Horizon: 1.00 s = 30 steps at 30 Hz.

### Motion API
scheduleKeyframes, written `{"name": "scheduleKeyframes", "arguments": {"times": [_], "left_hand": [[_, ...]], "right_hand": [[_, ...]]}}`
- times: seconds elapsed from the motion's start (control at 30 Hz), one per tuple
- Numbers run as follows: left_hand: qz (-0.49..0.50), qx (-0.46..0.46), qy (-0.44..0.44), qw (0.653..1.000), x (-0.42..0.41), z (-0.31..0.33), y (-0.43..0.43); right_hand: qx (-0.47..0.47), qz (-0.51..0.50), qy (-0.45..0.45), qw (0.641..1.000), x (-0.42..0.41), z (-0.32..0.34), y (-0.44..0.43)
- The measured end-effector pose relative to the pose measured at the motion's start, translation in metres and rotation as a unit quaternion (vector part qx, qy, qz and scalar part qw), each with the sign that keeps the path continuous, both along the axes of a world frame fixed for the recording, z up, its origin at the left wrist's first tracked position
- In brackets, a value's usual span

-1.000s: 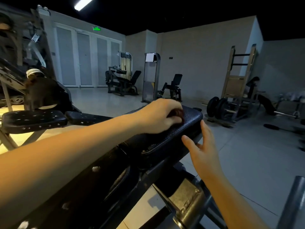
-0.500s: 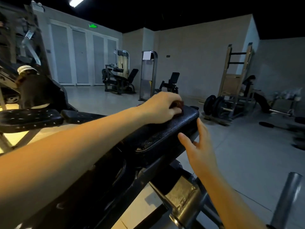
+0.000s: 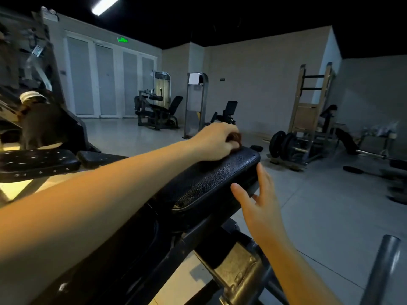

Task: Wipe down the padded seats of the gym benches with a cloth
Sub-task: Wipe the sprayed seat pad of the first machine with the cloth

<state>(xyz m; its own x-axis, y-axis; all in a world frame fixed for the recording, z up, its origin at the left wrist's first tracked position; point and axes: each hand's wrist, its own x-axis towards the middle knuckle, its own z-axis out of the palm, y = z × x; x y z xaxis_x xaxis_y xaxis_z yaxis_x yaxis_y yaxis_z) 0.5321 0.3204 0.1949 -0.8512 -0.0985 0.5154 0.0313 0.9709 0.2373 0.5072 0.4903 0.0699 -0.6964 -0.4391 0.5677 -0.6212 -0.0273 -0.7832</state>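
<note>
- Head view: dim gym, one ceiling light [image 3: 105,5] on, green exit sign [image 3: 123,39] above the closed doors [image 3: 103,79] at the back.
- Left hand [image 3: 214,143] reaches out over the far end of the black padded seat [image 3: 211,179], fingers curled tight around a dark reddish-brown cloth [image 3: 235,138].
- Only a small bunch of cloth shows past the fingertips; the rest is hidden in the fist.
- Cloth and fist press down on the seat top near its far edge; left forearm lies along the pad.
- Seat leather is cracked and wrinkled, glossy at the near corner.
- Right hand [image 3: 262,201] is spread, fingers loose and apart, holding nothing.
- It sits just beside the seat's right edge; cannot tell if the fingertips touch the pad.
- Metal bench frame [image 3: 237,274] under the seat, worn and scuffed; a grey tube [image 3: 381,269] stands at bottom right.
- Second black pad [image 3: 37,162] to the left, speckled with pale marks, smaller pad [image 3: 97,156] next to it.
- Containers: none clearly visible; a pale lump of stuff on a low stand [image 3: 378,133] at far right is too blurred to identify.
- Background: weight plates [image 3: 284,145] on a rack by a wooden frame [image 3: 308,106], two seated machines [image 3: 158,106] near the doors, one loose plate [image 3: 352,170] flat on the floor [image 3: 330,205].
</note>
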Motion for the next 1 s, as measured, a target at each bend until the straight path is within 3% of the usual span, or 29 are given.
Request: {"name": "scheduleKeyframes", "arguments": {"times": [0.13, 0.23, 0.33, 0.4, 0.53, 0.67, 0.77, 0.87, 0.93, 1.0], "left_hand": [[-0.101, -0.057, -0.042, 0.992, 0.067, -0.016, 0.012], [-0.017, -0.051, -0.041, 0.998, 0.085, -0.016, -0.038], [0.104, -0.052, -0.045, 0.992, 0.046, -0.008, -0.071], [0.124, -0.035, -0.029, 0.991, 0.012, -0.003, -0.061], [0.025, -0.022, 0.008, 0.999, -0.014, 0.003, -0.008], [-0.096, -0.038, -0.028, 0.994, 0.051, -0.015, -0.005], [0.018, -0.042, -0.04, 0.998, 0.073, -0.016, -0.062], [0.14, -0.036, -0.052, 0.988, 0.044, -0.007, -0.086], [0.124, -0.018, -0.025, 0.992, 0.018, -0.003, -0.064], [0.049, -0.002, 0.001, 0.999, 0.004, -0.002, -0.027]], "right_hand": [[-0.023, 0.013, -0.001, 1.0, -0.001, 0.0, 0.001], [-0.025, 0.013, -0.013, 1.0, -0.001, -0.001, 0.0], [-0.021, 0.004, -0.005, 1.0, -0.001, -0.002, -0.002], [-0.016, -0.001, -0.001, 1.0, 0.0, -0.002, -0.003], [-0.01, -0.002, -0.007, 1.0, 0.0, -0.001, -0.001], [-0.021, 0.003, -0.005, 1.0, -0.004, -0.004, -0.001], [-0.017, -0.004, -0.002, 1.0, -0.004, -0.004, -0.002], [-0.012, -0.011, 0.006, 1.0, -0.002, -0.003, -0.003], [-0.005, -0.011, 0.003, 1.0, 0.0, -0.002, -0.001], [0.005, -0.008, 0.0, 1.0, 0.002, 0.0, 0.001]]}}
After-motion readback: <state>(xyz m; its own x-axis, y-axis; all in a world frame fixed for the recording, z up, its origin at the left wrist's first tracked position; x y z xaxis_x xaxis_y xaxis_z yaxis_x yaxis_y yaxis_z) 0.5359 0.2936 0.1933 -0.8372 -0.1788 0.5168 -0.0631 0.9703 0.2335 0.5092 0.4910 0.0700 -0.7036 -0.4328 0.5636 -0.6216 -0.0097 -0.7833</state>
